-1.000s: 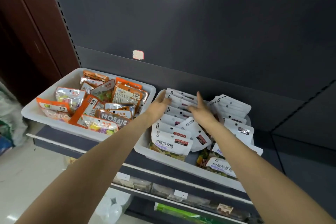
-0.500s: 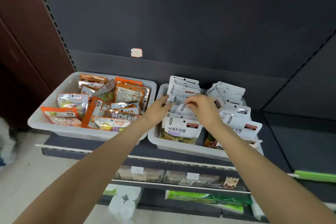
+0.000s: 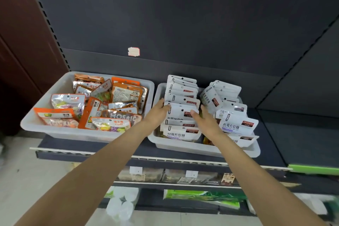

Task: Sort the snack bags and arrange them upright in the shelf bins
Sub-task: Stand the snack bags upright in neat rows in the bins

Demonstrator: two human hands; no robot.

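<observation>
left hand [image 3: 158,111] | flat, fingers straight, pushing white gummy bags [image 3: 180,111] | right hand [image 3: 204,119] flat too | squeezing row upright in right bin [image 3: 201,149]

A dark shelf [image 3: 271,145] carries two white bins: one [image 3: 60,130] left of the fingers, the other [image 3: 201,149] under them.

Both bins [image 3: 86,132] [image 3: 205,147] look like translucent white plastic, smooth with a soft sheen. The orange bags [image 3: 126,93] are glossy film, part clear, catching glare. The white bags [image 3: 180,113] have a matt, paper-like front over a clear lower window. The shelf [image 3: 271,145] and back panel [image 3: 183,24] are dark, matt, painted metal by the look. The floor [image 3: 22,170] is pale and slightly shiny.
</observation>
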